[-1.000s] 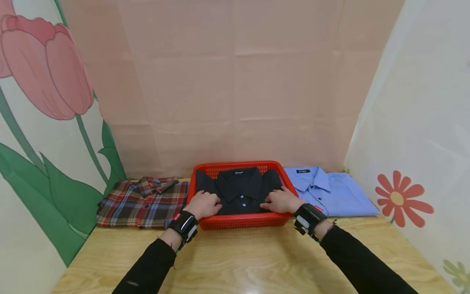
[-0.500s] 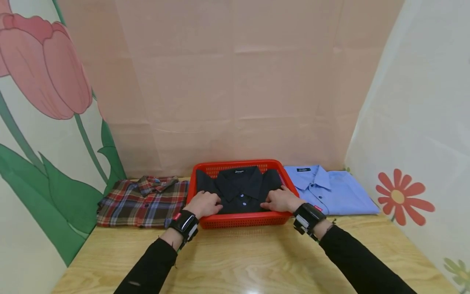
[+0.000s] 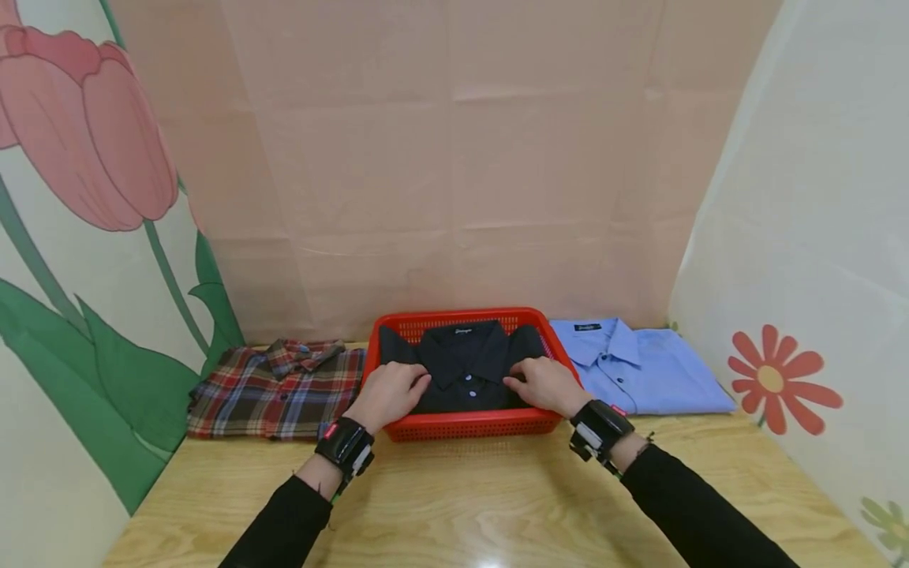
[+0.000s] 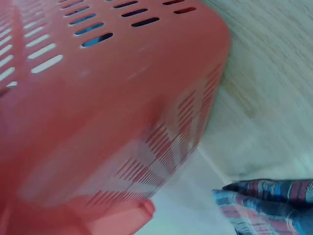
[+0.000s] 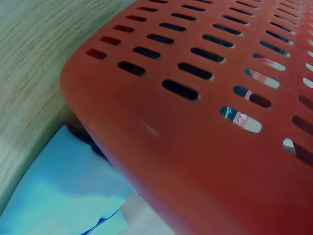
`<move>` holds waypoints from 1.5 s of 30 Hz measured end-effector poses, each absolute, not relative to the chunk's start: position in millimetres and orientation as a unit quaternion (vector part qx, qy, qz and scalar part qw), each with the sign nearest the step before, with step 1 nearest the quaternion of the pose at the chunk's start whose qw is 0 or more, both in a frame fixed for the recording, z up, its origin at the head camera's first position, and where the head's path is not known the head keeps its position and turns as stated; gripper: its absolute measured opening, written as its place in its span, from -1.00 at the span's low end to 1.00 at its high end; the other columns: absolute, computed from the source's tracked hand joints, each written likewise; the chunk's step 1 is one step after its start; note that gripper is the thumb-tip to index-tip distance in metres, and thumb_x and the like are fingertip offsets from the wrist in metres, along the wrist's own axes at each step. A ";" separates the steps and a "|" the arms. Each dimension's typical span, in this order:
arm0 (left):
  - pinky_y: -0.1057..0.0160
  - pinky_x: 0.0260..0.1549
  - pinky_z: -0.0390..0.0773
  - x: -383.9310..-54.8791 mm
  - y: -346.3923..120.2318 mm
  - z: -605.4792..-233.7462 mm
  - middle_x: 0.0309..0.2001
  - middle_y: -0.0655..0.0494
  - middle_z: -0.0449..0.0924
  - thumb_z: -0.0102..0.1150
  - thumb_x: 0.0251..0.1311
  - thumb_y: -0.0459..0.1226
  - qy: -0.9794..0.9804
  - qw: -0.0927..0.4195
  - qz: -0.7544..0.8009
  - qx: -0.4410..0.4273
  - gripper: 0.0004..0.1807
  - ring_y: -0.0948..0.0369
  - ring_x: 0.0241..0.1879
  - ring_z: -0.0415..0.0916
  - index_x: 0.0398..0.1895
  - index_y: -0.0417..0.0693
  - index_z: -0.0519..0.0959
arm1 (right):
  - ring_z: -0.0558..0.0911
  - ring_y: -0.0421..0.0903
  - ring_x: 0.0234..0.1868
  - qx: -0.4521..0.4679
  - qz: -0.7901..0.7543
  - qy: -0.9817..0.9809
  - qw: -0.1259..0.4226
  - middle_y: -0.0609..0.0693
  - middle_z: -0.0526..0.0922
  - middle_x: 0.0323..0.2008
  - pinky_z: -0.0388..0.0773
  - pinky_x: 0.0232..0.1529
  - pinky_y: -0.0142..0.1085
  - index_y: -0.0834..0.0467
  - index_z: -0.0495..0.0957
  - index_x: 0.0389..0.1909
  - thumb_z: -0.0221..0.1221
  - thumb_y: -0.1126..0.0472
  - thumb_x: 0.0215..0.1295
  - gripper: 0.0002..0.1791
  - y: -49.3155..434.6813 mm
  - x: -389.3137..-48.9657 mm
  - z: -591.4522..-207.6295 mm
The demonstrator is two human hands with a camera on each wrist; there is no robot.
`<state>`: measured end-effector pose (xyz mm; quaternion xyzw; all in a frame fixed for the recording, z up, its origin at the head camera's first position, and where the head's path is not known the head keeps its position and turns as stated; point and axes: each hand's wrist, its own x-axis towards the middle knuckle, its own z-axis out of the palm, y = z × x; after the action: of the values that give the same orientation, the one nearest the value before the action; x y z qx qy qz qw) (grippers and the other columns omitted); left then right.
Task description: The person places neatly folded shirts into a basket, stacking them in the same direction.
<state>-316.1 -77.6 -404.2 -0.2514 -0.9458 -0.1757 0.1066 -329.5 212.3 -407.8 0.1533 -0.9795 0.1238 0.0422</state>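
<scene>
A red plastic basket point(image 3: 469, 427) holds a folded dark shirt point(image 3: 465, 371), its collar facing up and its front buttons showing. My left hand point(image 3: 392, 392) is over the basket's left front corner, thumb and fingers loosely bent above the shirt. Over the right side is my right hand point(image 3: 547, 384), fingers relaxed and pointing inward across the dark cloth. Neither hand shows anything between thumb and fingers. Both wrist views look at the basket's slotted outer wall point(image 4: 122, 93) and leave the hands out of sight.
A folded plaid shirt point(image 3: 277, 394) lies left of the basket, and a folded light blue shirt point(image 3: 639, 371) lies close on its right. All rest on a wooden table point(image 3: 483, 497). A pinkish-brown backdrop point(image 3: 454, 173) rises behind, with flower-printed sheets at both sides.
Both hands have risen from the basket's sides and the shirt's edges, the left one more plainly, and their fingers have loosened. The basket and the shirts stay where they were.
</scene>
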 end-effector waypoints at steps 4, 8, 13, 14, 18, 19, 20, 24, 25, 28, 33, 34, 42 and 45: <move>0.35 -0.47 0.49 -306.4 -83.9 -405.1 -0.50 0.28 0.58 0.05 0.42 -0.05 -0.939 0.142 -0.172 -0.262 -0.72 0.35 -0.52 0.44 -0.16 0.06 0.71 | 0.64 -0.09 -0.21 0.159 0.135 -0.977 0.052 0.00 0.74 -0.15 0.63 -0.06 -0.05 0.11 0.70 0.00 0.20 -0.02 0.35 -0.65 211.3 -327.2 -406.8; 0.21 -0.21 0.63 -299.7 -92.1 -407.7 -0.35 0.25 0.68 0.06 0.41 -0.05 -0.932 0.173 -0.178 -0.265 -0.72 0.25 -0.27 0.60 -0.16 0.07 0.72 | 0.64 -0.05 -0.14 0.164 0.150 -0.973 0.064 0.03 0.73 -0.10 0.62 -0.03 -0.02 0.11 0.68 0.04 0.19 -0.04 0.35 -0.61 205.9 -322.6 -404.4; -0.01 0.21 0.47 -292.5 -103.6 -411.3 -0.09 0.10 0.72 0.07 0.41 -0.10 -0.919 0.199 -0.204 -0.271 -0.71 0.02 0.22 0.50 -0.07 -0.01 0.71 | 0.66 -0.06 -0.13 0.190 0.164 -0.962 0.103 0.00 0.73 -0.10 0.63 -0.04 -0.06 0.09 0.69 0.00 0.19 -0.06 0.35 -0.62 193.6 -314.9 -403.5; -0.02 0.23 0.45 -291.0 -105.7 -411.5 -0.08 0.08 0.71 0.08 0.41 -0.11 -0.917 0.204 -0.209 -0.272 -0.72 0.01 0.24 0.48 -0.06 -0.03 0.70 | 0.67 -0.07 -0.12 0.196 0.165 -0.960 0.115 -0.01 0.73 -0.10 0.64 -0.05 -0.07 0.08 0.70 -0.02 0.19 -0.07 0.35 -0.63 190.7 -313.7 -403.3; -0.06 0.23 0.44 -283.3 -113.9 -411.2 0.01 0.00 0.68 0.10 0.39 -0.12 -0.913 0.222 -0.215 -0.266 -0.71 -0.02 0.25 0.47 -0.03 -0.06 0.69 | 0.69 -0.04 -0.03 0.219 0.167 -0.950 0.149 -0.01 0.72 -0.04 0.65 -0.07 -0.06 0.06 0.69 -0.01 0.18 -0.07 0.36 -0.64 177.8 -308.5 -400.7; -0.06 0.22 0.44 -281.1 -115.9 -411.2 0.03 -0.02 0.67 0.12 0.38 -0.13 -0.912 0.227 -0.217 -0.265 -0.71 -0.03 0.24 0.47 -0.02 -0.07 0.69 | 0.68 -0.04 0.00 0.223 0.165 -0.949 0.153 -0.01 0.71 -0.01 0.65 -0.06 -0.06 0.06 0.68 0.02 0.17 -0.07 0.37 -0.63 174.4 -307.3 -400.1; -0.07 0.21 0.45 -279.1 -117.9 -411.6 0.05 -0.05 0.66 0.13 0.37 -0.13 -0.911 0.229 -0.217 -0.265 -0.70 -0.03 0.23 0.47 -0.01 -0.08 0.68 | 0.68 -0.04 0.02 0.223 0.165 -0.949 0.151 -0.02 0.70 0.02 0.64 -0.04 -0.06 0.04 0.67 0.05 0.15 -0.09 0.38 -0.61 170.9 -306.0 -399.3; -0.07 0.14 0.51 -271.1 -125.5 -414.4 0.13 -0.11 0.59 0.16 0.35 -0.13 -0.911 0.238 -0.218 -0.254 -0.66 -0.03 0.17 0.51 0.06 -0.13 0.64 | 0.64 -0.04 0.10 0.228 0.166 -0.949 0.141 -0.02 0.67 0.09 0.60 0.05 -0.05 0.02 0.61 0.15 0.12 -0.12 0.39 -0.55 158.3 -300.4 -398.9; -0.06 0.13 0.52 -269.6 -127.5 -415.4 0.14 -0.10 0.58 0.17 0.35 -0.12 -0.913 0.238 -0.219 -0.248 -0.64 -0.02 0.15 0.52 0.08 -0.13 0.63 | 0.64 -0.04 0.10 0.231 0.167 -0.949 0.137 -0.02 0.66 0.10 0.60 0.06 -0.05 0.01 0.61 0.15 0.12 -0.12 0.40 -0.56 155.5 -299.1 -399.0; -0.06 0.12 0.53 -265.5 -132.9 -417.2 0.18 -0.09 0.55 0.18 0.34 -0.13 -0.916 0.234 -0.233 -0.227 -0.60 -0.01 0.15 0.53 0.15 -0.13 0.59 | 0.64 -0.04 0.09 0.242 0.172 -0.945 0.134 -0.02 0.67 0.08 0.59 0.07 -0.05 0.02 0.62 0.14 0.12 -0.10 0.40 -0.57 147.5 -296.3 -400.3; -0.06 0.09 0.55 -261.6 -139.2 -417.0 0.18 -0.07 0.56 0.18 0.34 -0.12 -0.919 0.225 -0.247 -0.208 -0.57 0.00 0.14 0.54 0.20 -0.12 0.56 | 0.64 -0.06 0.07 0.252 0.183 -0.941 0.132 -0.04 0.67 0.06 0.59 0.07 -0.07 0.01 0.63 0.11 0.15 -0.08 0.39 -0.61 136.5 -291.0 -401.4; -0.05 0.08 0.56 -261.1 -139.8 -416.2 0.17 -0.06 0.57 0.17 0.35 -0.11 -0.920 0.223 -0.247 -0.207 -0.57 0.01 0.13 0.55 0.20 -0.11 0.56 | 0.64 -0.07 0.07 0.253 0.184 -0.941 0.133 -0.05 0.68 0.06 0.60 0.07 -0.08 0.00 0.63 0.10 0.14 -0.08 0.39 -0.61 134.4 -289.8 -401.3; -0.05 0.04 0.58 -262.1 -150.6 -414.6 0.14 -0.04 0.59 0.12 0.38 -0.08 -0.924 0.210 -0.254 -0.193 -0.58 0.03 0.08 0.58 0.19 -0.09 0.56 | 0.65 -0.08 0.03 0.277 0.190 -0.930 0.150 -0.06 0.68 0.04 0.62 0.00 -0.09 0.01 0.63 0.11 0.11 -0.11 0.40 -0.59 116.3 -281.0 -401.5; -0.05 0.01 0.59 -263.3 -157.0 -416.4 0.12 -0.04 0.60 0.11 0.39 -0.08 -0.925 0.203 -0.256 -0.192 -0.57 0.03 0.04 0.60 0.20 -0.10 0.55 | 0.66 -0.07 0.03 0.283 0.189 -0.928 0.153 -0.06 0.68 0.05 0.63 -0.01 -0.09 0.00 0.63 0.11 0.10 -0.11 0.41 -0.59 107.5 -277.1 -401.2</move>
<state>-263.3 -157.0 -416.4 -0.1924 -0.9252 -0.2563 0.2033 -277.1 107.5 -401.2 0.2830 -0.9278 0.1892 0.1528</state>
